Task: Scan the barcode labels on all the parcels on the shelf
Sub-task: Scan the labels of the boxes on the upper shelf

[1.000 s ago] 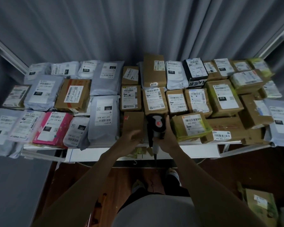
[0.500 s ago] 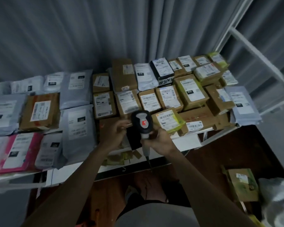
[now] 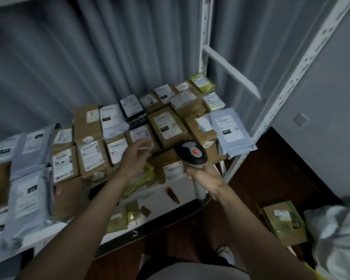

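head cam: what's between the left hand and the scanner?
In the head view, a brown box with a white label lies below the gap between the left hand and the scanner, which the right hand grips.

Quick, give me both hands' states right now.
Left hand: open, fingers loosely curled, holding nothing, raised over the parcels.
Right hand: grips the barcode scanner by its handle.

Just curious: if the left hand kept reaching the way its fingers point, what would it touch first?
Probably the brown box just past the left hand; depth is unclear in this blurred view.
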